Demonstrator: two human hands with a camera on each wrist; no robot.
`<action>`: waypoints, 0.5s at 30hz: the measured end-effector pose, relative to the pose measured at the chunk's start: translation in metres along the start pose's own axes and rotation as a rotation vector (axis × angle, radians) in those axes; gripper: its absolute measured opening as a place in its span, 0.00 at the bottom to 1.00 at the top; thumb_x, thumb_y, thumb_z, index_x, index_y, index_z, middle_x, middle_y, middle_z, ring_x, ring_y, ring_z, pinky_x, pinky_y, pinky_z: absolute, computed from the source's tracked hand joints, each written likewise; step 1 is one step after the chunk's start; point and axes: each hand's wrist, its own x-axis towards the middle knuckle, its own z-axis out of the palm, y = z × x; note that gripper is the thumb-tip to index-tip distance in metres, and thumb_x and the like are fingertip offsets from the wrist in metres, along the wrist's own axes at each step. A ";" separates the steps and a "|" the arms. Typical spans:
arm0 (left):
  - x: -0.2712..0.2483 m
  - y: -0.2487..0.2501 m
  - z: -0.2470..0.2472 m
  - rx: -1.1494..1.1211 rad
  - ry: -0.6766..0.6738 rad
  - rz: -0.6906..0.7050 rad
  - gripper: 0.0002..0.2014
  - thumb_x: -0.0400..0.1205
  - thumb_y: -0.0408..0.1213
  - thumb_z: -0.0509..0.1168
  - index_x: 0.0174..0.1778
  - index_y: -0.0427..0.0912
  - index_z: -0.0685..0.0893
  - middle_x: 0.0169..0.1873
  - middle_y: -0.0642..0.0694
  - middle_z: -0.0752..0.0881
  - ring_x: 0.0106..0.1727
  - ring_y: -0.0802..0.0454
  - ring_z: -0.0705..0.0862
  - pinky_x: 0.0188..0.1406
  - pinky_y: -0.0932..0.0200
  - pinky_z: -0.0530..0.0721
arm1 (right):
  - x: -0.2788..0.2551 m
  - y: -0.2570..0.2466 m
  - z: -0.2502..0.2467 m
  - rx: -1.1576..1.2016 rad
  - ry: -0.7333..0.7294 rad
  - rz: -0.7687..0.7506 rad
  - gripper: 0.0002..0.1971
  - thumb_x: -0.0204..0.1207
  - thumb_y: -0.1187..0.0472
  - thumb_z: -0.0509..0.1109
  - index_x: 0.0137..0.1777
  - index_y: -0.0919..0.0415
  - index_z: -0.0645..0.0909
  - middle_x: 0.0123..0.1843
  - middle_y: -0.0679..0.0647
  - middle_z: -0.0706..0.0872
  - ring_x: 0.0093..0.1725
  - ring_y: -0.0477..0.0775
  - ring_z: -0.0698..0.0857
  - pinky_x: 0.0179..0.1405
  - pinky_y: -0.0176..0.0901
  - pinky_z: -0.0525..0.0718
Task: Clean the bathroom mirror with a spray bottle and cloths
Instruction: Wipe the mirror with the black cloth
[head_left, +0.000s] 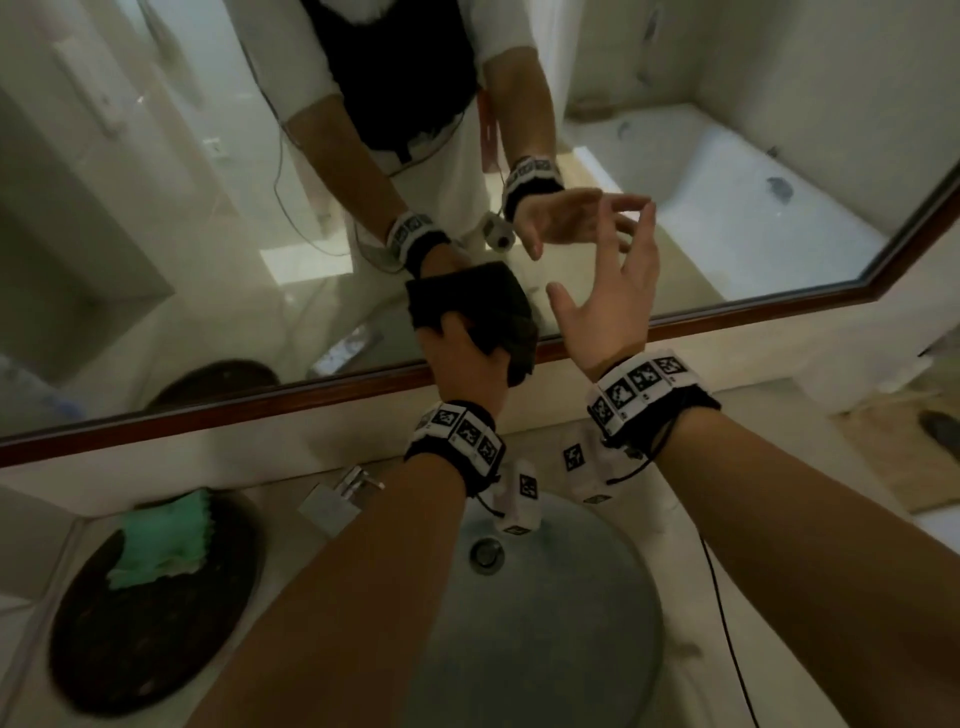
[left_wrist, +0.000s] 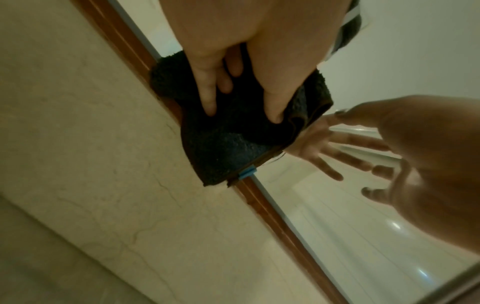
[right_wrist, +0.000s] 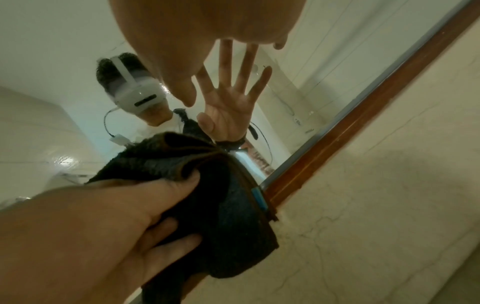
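Terry-pile fabric, dark and bunched, is what I have in my left hand (head_left: 460, 358): the dark cloth (head_left: 483, 306) is pressed against the lower part of the mirror (head_left: 156, 208), overlapping its brown wooden frame (head_left: 260, 402). That grip is closed around the cloth, thumb on one side and fingers spread over the wad. My right hand (head_left: 610, 291) is held up just beside it with fingers spread and nothing in it; I can't tell whether its fingertips touch the glass.

I judge the cloth light, soft and floppy, so it is best held bunched in the palm as now; a corner pinch would let it trail. The glass is stiff and fragile, so flat, even pressure suits it.

From the head view I get the bench layout: a green cloth (head_left: 166, 545) lying on a dark round mat (head_left: 130, 649) to the left, the tap (head_left: 343, 491) and the basin (head_left: 571, 597) below my arms. No spray bottle shows anywhere. The left wrist view adds the small blue tag (left_wrist: 247, 172) on the cloth's hem, lying at the frame. The right wrist view shows the folds gathered above the thumb.
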 end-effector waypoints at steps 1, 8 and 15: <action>-0.002 0.005 0.005 -0.017 -0.017 -0.008 0.34 0.79 0.41 0.74 0.78 0.35 0.69 0.78 0.30 0.63 0.74 0.32 0.71 0.77 0.50 0.70 | -0.001 0.003 0.000 -0.006 -0.005 -0.019 0.46 0.75 0.48 0.73 0.86 0.44 0.48 0.88 0.61 0.42 0.85 0.68 0.51 0.81 0.65 0.61; 0.007 -0.002 -0.007 0.006 0.047 -0.033 0.28 0.79 0.33 0.71 0.74 0.32 0.71 0.74 0.30 0.67 0.71 0.32 0.74 0.78 0.45 0.71 | -0.002 0.013 -0.005 -0.022 -0.021 -0.070 0.44 0.76 0.47 0.71 0.87 0.46 0.49 0.88 0.59 0.42 0.84 0.67 0.55 0.79 0.65 0.65; 0.040 -0.024 -0.110 0.110 0.280 -0.218 0.18 0.80 0.32 0.66 0.65 0.34 0.73 0.70 0.30 0.69 0.66 0.31 0.76 0.74 0.46 0.73 | -0.004 0.002 -0.003 -0.034 -0.113 -0.008 0.50 0.75 0.48 0.74 0.86 0.42 0.41 0.87 0.58 0.33 0.86 0.68 0.44 0.79 0.63 0.61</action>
